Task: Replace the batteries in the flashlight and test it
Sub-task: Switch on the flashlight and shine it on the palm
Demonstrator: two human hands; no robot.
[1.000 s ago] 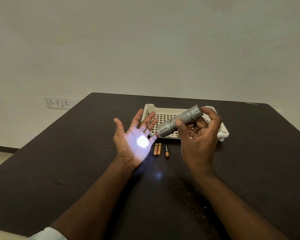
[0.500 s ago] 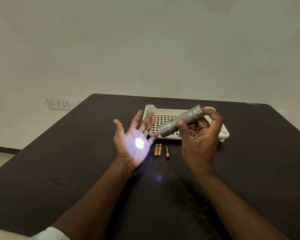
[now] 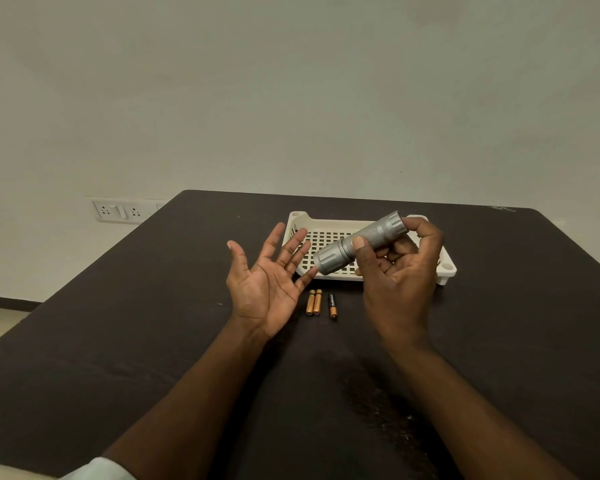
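Observation:
My right hand (image 3: 397,275) grips a silver flashlight (image 3: 359,242) above the table, thumb across its barrel and a fingertip on the tail end. Its head points down-left at my left hand (image 3: 265,280), which is held palm up with fingers spread, just short of the lens. No light spot shows on the palm. Three small batteries (image 3: 321,302) lie side by side on the dark table (image 3: 153,323) between my hands: two copper-coloured ones touching, and a black-and-copper one slightly to their right.
A cream perforated plastic tray (image 3: 445,268) sits on the table behind the flashlight. A wall socket plate (image 3: 118,210) is on the wall at the left, beyond the table's edge.
The bright light spot that lay on my left palm is gone. Both hands and the flashlight have hardly moved.

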